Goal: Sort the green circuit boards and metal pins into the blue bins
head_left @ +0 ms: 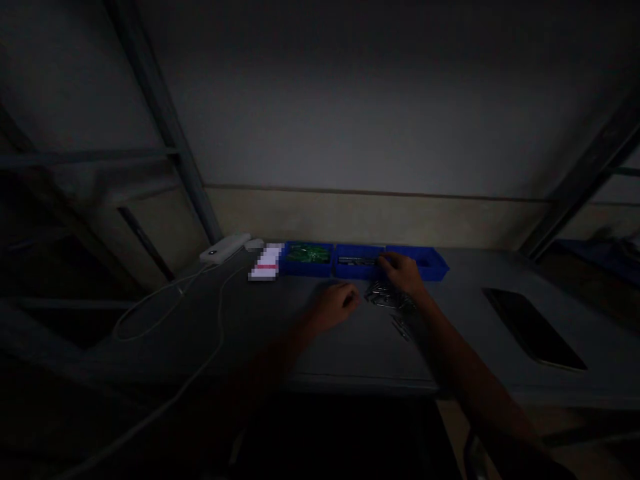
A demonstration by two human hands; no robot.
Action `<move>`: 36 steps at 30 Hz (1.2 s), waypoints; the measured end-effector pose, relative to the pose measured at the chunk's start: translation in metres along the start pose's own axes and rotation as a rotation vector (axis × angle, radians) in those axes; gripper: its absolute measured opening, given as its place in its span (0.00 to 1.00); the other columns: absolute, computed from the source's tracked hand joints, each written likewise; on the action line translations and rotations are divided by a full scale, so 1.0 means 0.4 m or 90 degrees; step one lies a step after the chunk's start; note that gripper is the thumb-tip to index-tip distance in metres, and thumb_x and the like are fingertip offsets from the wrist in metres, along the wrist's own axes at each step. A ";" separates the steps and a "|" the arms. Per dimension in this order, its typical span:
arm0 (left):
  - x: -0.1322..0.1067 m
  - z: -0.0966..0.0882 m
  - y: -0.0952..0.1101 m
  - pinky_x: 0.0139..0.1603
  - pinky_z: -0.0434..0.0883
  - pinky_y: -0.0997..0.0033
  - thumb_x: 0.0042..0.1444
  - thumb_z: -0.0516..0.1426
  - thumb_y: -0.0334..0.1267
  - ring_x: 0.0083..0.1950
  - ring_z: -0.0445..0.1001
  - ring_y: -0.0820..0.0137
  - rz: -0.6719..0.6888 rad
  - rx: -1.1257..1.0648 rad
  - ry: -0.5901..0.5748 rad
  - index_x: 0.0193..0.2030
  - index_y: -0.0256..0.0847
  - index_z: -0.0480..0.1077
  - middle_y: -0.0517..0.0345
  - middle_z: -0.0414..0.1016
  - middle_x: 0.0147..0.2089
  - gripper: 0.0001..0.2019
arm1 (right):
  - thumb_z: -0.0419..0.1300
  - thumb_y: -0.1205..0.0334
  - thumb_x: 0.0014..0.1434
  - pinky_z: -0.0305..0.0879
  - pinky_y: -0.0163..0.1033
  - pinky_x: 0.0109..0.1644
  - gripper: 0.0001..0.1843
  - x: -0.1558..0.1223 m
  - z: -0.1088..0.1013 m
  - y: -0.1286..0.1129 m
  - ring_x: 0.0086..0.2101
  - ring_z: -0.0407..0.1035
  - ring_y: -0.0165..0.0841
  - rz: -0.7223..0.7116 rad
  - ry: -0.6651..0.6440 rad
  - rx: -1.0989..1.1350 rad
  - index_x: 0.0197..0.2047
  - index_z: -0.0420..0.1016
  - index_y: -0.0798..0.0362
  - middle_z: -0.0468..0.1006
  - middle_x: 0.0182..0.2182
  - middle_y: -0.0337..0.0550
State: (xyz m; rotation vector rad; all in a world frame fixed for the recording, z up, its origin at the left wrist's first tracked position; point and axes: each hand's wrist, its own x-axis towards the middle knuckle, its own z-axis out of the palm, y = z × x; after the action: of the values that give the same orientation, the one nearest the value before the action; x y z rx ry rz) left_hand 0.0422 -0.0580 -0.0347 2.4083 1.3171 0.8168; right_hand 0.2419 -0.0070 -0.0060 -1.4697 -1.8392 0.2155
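Observation:
My right hand (401, 272) is over the right edge of the middle blue bin (359, 272), its fingers pinched together. Whatever may be between those fingertips is too small and dark to make out. Slim metal pieces (354, 261) lie inside that bin. Below my right hand, a pile of similar shiny metal pieces (385, 293) is on the table, with a few loose ones (401, 327) nearer me. My left hand (334, 307) rests on the tabletop left of the pile, fingers loosely curled, and nothing shows in it.
The left blue bin (307, 269) holds green items in clear wrapping. The right blue bin (433, 270) is partly behind my right hand. A white power bank (226, 248) with a cable stands at the back left. A dark phone or tablet (533, 327) lies on the grey table (300, 363).

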 end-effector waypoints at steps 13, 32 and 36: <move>0.070 0.046 -0.008 0.39 0.66 0.71 0.53 0.56 0.37 0.36 0.70 0.68 0.021 0.026 -0.025 0.35 0.42 0.70 0.58 0.72 0.36 0.04 | 0.53 0.53 0.58 0.57 0.33 0.28 0.17 -0.022 0.007 -0.029 0.24 0.66 0.29 -0.049 -0.033 0.080 0.38 0.76 0.56 0.75 0.24 0.40; 0.084 0.027 -0.062 0.32 0.63 0.74 0.61 0.42 0.45 0.29 0.66 0.72 -0.127 -0.300 0.061 0.24 0.38 0.63 0.61 0.64 0.23 0.20 | 0.53 0.59 0.61 0.57 0.33 0.34 0.09 -0.048 0.065 -0.055 0.30 0.68 0.30 -0.223 -0.175 0.053 0.39 0.71 0.55 0.76 0.30 0.43; 0.081 0.034 -0.068 0.30 0.63 0.76 0.60 0.44 0.43 0.28 0.65 0.74 -0.105 -0.336 0.087 0.35 0.39 0.65 0.63 0.65 0.27 0.13 | 0.49 0.58 0.63 0.56 0.33 0.33 0.14 -0.044 0.065 -0.047 0.28 0.67 0.30 -0.214 -0.152 0.011 0.34 0.72 0.55 0.75 0.28 0.43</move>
State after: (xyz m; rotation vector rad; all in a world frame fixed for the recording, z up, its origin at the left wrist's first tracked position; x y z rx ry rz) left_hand 0.0455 -0.0157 -0.0476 1.8388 1.1458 1.1298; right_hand 0.2119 -0.0204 -0.0215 -1.1377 -2.2374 0.2473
